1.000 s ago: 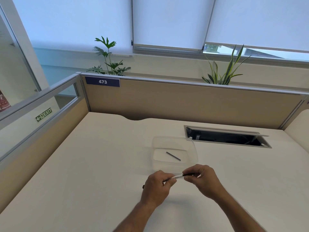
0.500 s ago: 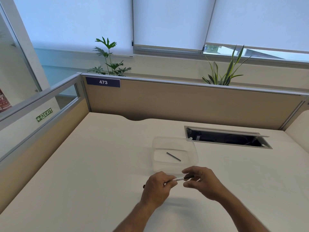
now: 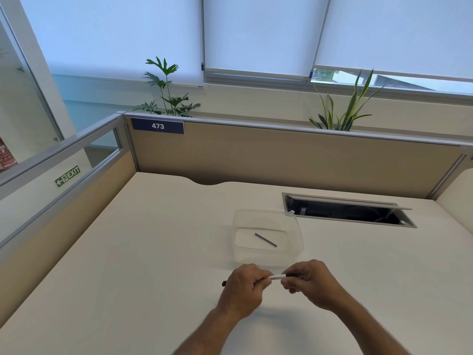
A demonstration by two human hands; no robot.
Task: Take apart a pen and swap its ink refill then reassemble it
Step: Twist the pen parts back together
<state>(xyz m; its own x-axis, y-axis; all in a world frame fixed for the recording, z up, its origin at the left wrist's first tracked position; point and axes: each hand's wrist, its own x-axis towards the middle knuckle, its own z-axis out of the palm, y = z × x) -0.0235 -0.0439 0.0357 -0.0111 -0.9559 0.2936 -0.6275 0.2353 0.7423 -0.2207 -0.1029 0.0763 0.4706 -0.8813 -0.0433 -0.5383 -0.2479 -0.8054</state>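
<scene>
Both my hands hold a white pen [image 3: 277, 277] with black print, level above the desk near its front. My left hand [image 3: 246, 285] is wrapped around the pen's left part, and a dark tip [image 3: 224, 284] pokes out past my fist. My right hand [image 3: 308, 281] pinches the pen's dark right end with its fingertips. Just beyond my hands stands a clear plastic container [image 3: 297, 226] holding a thin dark refill [image 3: 265, 239] that lies at a slant on its bottom.
The cream desk [image 3: 153, 252] is walled by beige partitions at the back and left. An open cable slot [image 3: 345, 210] lies at the back right. Two plants stand behind the partition.
My right hand has slid closer to my left along the pen, so less of the white barrel shows between them. The container and refill have not moved.
</scene>
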